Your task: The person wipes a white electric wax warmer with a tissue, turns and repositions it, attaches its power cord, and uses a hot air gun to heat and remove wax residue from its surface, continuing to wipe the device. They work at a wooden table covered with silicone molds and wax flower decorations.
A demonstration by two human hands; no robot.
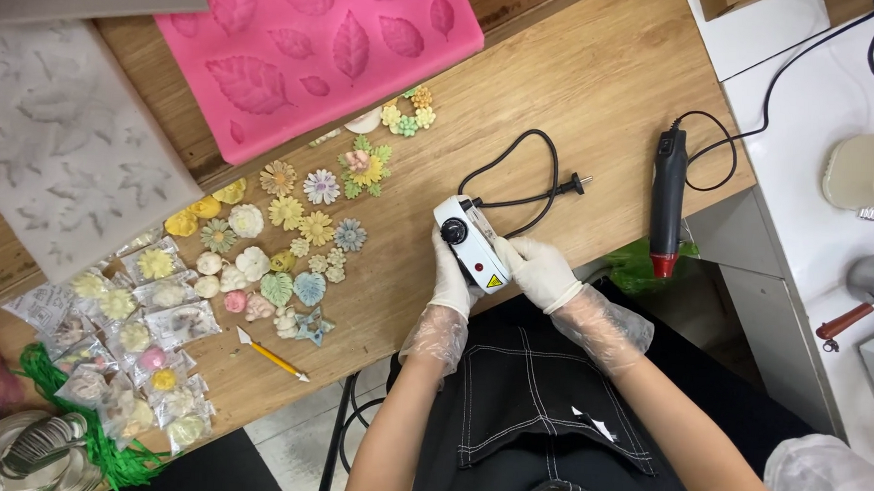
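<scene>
Both my hands wear white gloves and hold a small white device point(470, 241) with a black knob and a red button, at the near edge of the wooden table point(602, 76). My left hand point(452, 281) grips its left side. My right hand point(538, 272) grips its right end. A black cord with a plug point(533, 193) runs from the device and lies looped on the table behind it. Several small pastel flower and leaf pieces point(300, 235) lie spread on the table to the left of my hands.
A pink silicone leaf mould point(308, 53) and a grey leaf mould point(58, 150) lie at the back left. Bagged flower pieces point(143, 346) and a yellow craft knife point(271, 356) sit at the left front. A black and red corded tool point(667, 202) lies at the table's right edge.
</scene>
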